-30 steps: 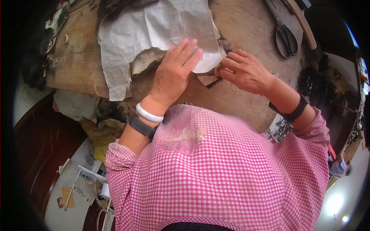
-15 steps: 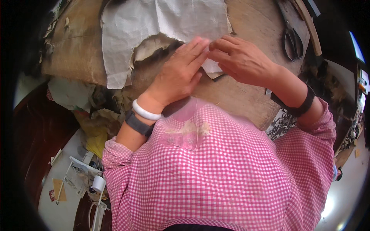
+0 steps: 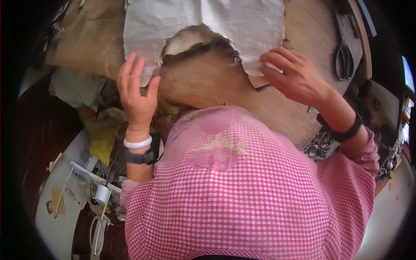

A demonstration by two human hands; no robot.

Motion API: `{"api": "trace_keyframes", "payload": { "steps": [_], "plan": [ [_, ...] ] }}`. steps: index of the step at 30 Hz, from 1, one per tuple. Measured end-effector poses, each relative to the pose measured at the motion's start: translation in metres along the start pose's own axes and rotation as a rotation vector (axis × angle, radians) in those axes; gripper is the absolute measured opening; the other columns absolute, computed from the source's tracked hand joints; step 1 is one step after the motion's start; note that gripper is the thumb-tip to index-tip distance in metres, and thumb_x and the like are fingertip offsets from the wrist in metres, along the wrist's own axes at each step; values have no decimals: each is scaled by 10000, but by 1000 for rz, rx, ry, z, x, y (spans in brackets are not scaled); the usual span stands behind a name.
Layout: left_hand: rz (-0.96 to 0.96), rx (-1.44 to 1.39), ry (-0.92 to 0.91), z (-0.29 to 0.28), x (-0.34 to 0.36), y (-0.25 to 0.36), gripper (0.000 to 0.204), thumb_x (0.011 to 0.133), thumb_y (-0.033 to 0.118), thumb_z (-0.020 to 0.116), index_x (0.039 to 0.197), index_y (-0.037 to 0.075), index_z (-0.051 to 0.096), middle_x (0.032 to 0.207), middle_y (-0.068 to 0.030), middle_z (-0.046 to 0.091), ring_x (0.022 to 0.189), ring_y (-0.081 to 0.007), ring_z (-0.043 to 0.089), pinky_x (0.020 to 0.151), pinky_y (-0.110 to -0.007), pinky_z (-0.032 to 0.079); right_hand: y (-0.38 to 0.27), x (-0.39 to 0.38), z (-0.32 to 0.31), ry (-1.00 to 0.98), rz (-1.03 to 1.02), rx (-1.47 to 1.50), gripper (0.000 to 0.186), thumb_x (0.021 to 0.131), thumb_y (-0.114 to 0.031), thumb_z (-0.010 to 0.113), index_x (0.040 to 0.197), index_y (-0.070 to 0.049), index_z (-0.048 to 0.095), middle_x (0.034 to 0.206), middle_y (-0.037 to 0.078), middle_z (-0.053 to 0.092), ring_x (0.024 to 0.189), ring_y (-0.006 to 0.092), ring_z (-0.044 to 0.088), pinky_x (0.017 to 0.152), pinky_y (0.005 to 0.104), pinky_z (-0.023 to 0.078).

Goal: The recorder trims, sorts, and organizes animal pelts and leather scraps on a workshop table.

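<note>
Scuffed wooden board (image 3: 203,82) carries a pale sheet (image 3: 247,26). Hands stand well apart: the left hand (image 3: 138,95) open at the board's near left edge, the right hand (image 3: 295,79) curled over its right side, grip unclear. Likely step: smoothing; next calls for even pressure.

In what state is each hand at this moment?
Left hand: open, by the left end of the white sheet.
Right hand: curled at its right end; grip cannot be told.

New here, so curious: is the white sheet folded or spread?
Spread, where visible: the white sheet lies wide across the wooden board.
</note>
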State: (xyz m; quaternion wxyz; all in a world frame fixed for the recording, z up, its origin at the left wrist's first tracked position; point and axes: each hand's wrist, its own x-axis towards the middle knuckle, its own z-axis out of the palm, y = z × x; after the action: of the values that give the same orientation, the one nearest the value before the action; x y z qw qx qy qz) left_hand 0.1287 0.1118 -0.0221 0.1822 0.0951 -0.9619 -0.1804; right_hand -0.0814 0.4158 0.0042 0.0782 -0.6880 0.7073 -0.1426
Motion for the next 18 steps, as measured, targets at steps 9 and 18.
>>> {"api": "trace_keyframes", "payload": {
  "steps": [9, 18],
  "plan": [
    [-14, -88, 38, -6, 9, -12, 303, 781, 17, 713, 1079, 50, 675, 1160, -88, 651, 1060, -272, 607, 910, -348, 479, 2, 12, -10, -53, 142, 197, 202, 748, -86, 676, 921, -60, 574, 1052, 61, 576, 957, 260, 561, 787, 367, 499],
    [-22, -224, 184, -41, 55, -12, 130, 819, 11, 691, 946, 37, 693, 960, -85, 704, 866, -231, 672, 775, -285, 517, 7, 17, -20, -1, 258, 482, 145, 747, 61, 562, 859, -22, 523, 976, 119, 633, 863, 330, 600, 747, 386, 493]
  ]
}}
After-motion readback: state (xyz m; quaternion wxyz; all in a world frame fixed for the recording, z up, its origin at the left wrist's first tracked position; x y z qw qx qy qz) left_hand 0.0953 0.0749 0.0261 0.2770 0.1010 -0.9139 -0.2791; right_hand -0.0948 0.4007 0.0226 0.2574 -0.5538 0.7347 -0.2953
